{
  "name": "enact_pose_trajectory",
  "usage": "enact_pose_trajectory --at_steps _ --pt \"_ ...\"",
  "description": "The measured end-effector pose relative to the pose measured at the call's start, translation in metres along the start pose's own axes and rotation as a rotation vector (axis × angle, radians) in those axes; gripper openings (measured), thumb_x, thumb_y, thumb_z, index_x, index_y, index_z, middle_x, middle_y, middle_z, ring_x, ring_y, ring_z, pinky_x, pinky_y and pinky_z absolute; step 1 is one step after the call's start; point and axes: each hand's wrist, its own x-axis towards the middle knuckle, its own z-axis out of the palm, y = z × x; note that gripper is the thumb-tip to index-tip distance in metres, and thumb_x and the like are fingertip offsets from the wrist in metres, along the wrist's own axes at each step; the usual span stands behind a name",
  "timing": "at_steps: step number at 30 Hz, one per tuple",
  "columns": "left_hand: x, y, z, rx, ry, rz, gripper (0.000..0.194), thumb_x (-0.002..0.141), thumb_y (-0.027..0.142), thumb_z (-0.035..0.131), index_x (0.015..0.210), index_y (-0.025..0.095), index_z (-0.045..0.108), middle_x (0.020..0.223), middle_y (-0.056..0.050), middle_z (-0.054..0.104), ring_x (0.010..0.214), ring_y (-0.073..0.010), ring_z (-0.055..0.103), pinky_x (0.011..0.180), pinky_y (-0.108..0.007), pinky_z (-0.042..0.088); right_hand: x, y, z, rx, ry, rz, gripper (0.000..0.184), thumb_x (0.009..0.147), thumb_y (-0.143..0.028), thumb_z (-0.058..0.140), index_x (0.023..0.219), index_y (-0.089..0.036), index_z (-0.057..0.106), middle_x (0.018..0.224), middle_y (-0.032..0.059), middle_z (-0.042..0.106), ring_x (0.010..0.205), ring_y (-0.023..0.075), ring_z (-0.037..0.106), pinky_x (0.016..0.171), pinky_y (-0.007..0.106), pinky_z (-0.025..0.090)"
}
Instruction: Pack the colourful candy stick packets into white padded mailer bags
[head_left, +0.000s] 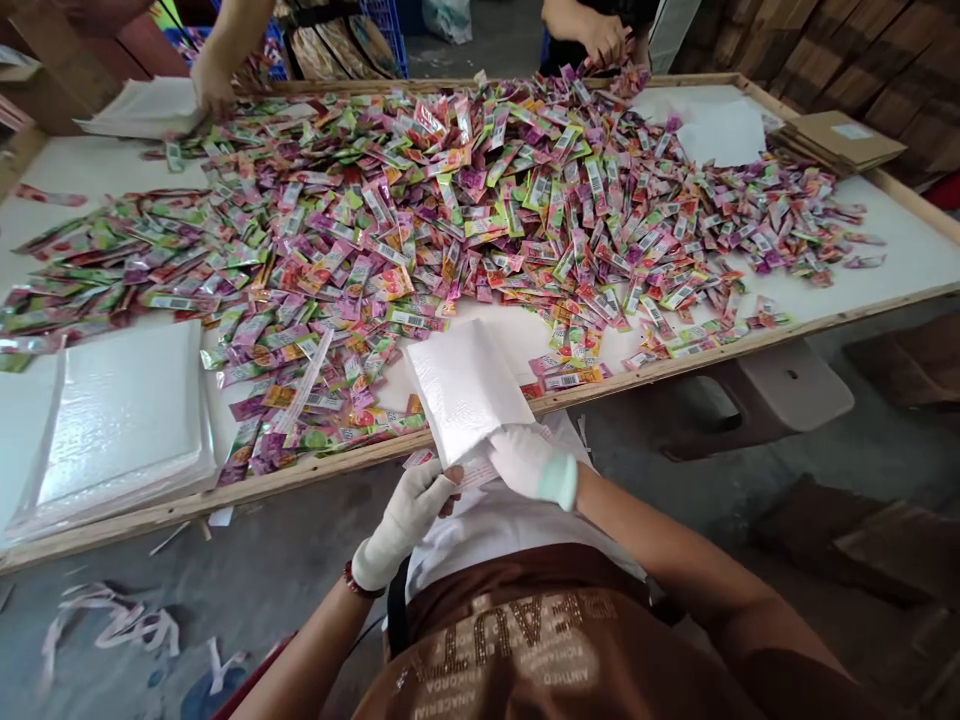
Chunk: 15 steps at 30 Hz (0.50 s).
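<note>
A white padded mailer (469, 385) lies at the table's front edge, its open end toward me. My left hand (409, 515), in a white glove with bare fingertips, is closed on the left corner of that open end. My right hand (525, 465), in a white glove with a pale green cuff, is at the right side of the opening. Its fingers are hidden by the mailer, so what they hold cannot be seen. Colourful sachets (420, 240) are heaped just beyond the mailer, and a few lie close to its right side.
A stack of white padded mailers (124, 415) sits at the left front. Across the wood-rimmed table (810, 310), one person's hand (214, 85) is near another stack (146, 105); another person's hands (604, 45) touch sachets. Brown cardboard mailers (840, 140) lie right. A stool (795, 390) stands below.
</note>
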Motion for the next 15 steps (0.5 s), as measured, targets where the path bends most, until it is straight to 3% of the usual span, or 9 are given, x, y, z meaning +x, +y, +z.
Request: enact_pose_trajectory --at_steps 3,5,7,9,12,15 --pt "-0.01 -0.004 -0.007 -0.131 -0.049 -0.008 0.042 0.088 0.053 0.055 0.067 0.016 0.059 0.063 -0.002 0.058 0.061 -0.0135 0.05 0.06 -0.025 0.04 -0.04 0.002 -0.03 0.23 0.022 -0.352 0.033 0.095 -0.011 0.049 0.124 -0.014 0.066 0.127 0.0112 0.069 0.117 0.0197 0.065 0.103 0.035 0.052" --pt "-0.011 -0.005 -0.007 -0.299 -0.025 -0.017 0.047 0.089 0.059 0.05 0.073 0.016 0.062 0.069 -0.004 0.061 0.064 -0.015 0.054 0.062 -0.027 0.045 -0.043 -0.001 -0.063 0.398 0.114 -0.46 0.03 0.101 -0.02 0.048 0.123 -0.017 0.068 0.121 0.0059 0.072 0.113 0.0158 0.067 0.103 0.031 0.051" --pt "-0.006 -0.002 -0.004 -0.456 0.043 -0.047 0.053 0.09 0.064 0.043 0.077 0.016 0.061 0.07 -0.004 0.061 0.062 -0.0151 0.056 0.06 -0.027 0.047 -0.019 -0.008 -0.091 0.438 0.288 -0.466 0.034 0.104 -0.03 0.045 0.126 -0.015 0.066 0.121 0.0071 0.072 0.114 0.0163 0.066 0.103 0.032 0.05" --pt "0.004 0.001 0.002 -0.534 0.068 -0.094 0.05 0.089 0.064 0.048 0.077 0.016 0.058 0.065 -0.002 0.057 0.057 -0.0138 0.054 0.056 -0.026 0.045 0.024 -0.017 -0.102 0.396 0.358 -0.521 0.04 0.107 -0.036 0.04 0.134 -0.016 0.061 0.132 0.0077 0.066 0.127 0.0182 0.058 0.11 0.036 0.044" --pt "0.016 0.0 0.007 -0.552 0.097 -0.147 0.04 0.081 0.052 0.067 0.068 0.018 0.051 0.058 0.003 0.05 0.05 -0.01 0.046 0.049 -0.023 0.039 0.089 -0.019 -0.082 0.184 0.396 -0.453 0.049 0.103 -0.047 0.047 0.142 -0.019 0.054 0.147 0.0091 0.054 0.141 0.0269 0.041 0.119 0.049 0.032" --pt "0.016 -0.01 0.004 -0.514 0.153 -0.159 0.041 0.077 0.046 0.072 0.06 0.017 0.049 0.052 0.004 0.047 0.044 -0.0071 0.04 0.044 -0.021 0.033 0.113 0.0 -0.041 0.003 0.333 -0.225 0.06 0.095 -0.047 0.061 0.145 -0.016 0.05 0.155 0.0151 0.043 0.147 0.039 0.026 0.118 0.064 0.02"
